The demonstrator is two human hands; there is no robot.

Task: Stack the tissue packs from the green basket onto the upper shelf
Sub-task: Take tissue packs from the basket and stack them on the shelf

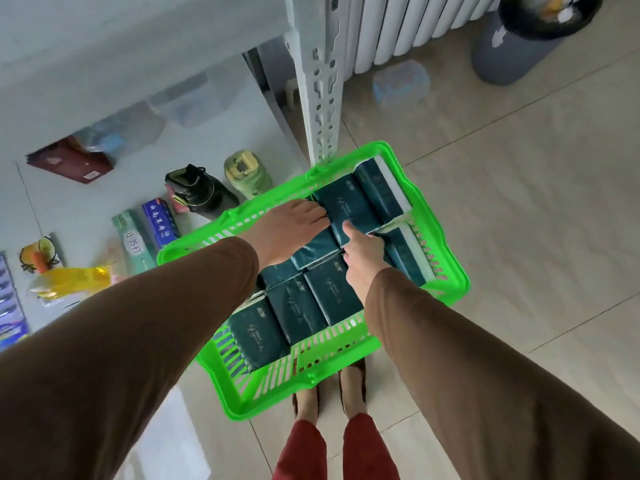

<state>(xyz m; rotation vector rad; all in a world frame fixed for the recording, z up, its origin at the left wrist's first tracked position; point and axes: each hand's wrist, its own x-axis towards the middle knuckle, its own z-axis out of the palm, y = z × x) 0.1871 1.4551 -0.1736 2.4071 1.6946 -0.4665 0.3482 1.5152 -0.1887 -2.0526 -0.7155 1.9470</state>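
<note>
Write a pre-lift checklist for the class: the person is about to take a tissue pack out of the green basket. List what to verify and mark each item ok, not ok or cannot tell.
1. Both hands on one pack: ok. The left hand and right hand flank the raised tissue pack.
2. Firm grip on it: cannot tell. The fingertips touch its edges, but no wrap shows.
3. Pack free of its neighbours: ok. It lies on top of the other packs.
4. Green basket steady: cannot tell. Its support is hidden.
5. Room on the upper shelf: cannot tell. Only the shelf post and a lower shelf with goods show.
</note>
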